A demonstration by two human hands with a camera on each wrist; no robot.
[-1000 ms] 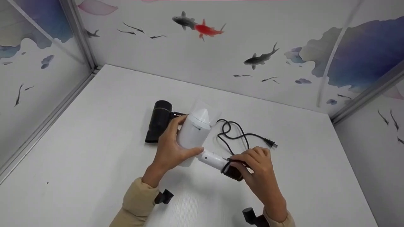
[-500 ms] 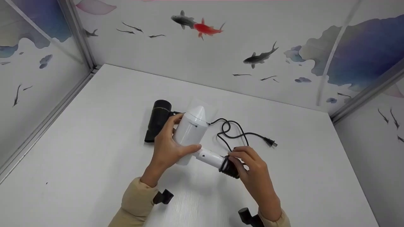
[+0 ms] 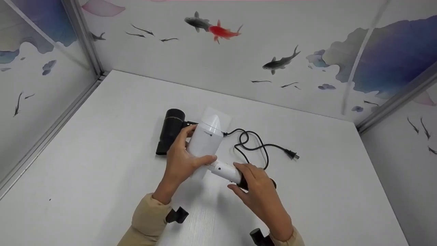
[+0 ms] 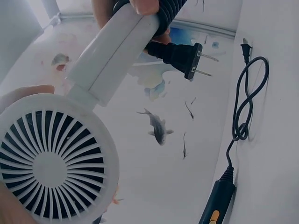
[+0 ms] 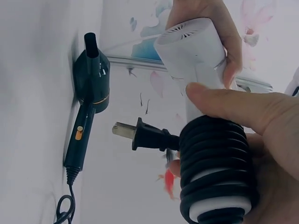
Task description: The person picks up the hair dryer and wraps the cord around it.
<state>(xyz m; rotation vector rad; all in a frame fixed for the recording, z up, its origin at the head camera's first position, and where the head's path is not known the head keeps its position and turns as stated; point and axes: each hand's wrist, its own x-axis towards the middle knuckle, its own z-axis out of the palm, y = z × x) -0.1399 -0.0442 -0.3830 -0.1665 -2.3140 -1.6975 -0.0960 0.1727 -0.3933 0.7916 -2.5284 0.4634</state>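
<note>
In the centre, the left hand (image 3: 180, 158) is clasping a white hair dryer (image 3: 206, 140) by its smooth, cylindrical barrel (image 5: 189, 52), while the right hand (image 3: 262, 188) is gripping its handle (image 3: 226, 169), ribbed with coiled cord (image 5: 215, 158), toward four o'clock. At ten o'clock, a black hair dryer (image 3: 171, 129) is lying on the white desk (image 3: 112, 119), with a fish-painted wall (image 3: 218, 61) standing beyond at twelve.

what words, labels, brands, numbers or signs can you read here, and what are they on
No readable text in any view.
White hair dryer: a small dark mark on its barrel, too small to read.
Black hair dryer: tiny pale marks, too small to read.
Wall: fish pictures, no legible lettering.
</note>
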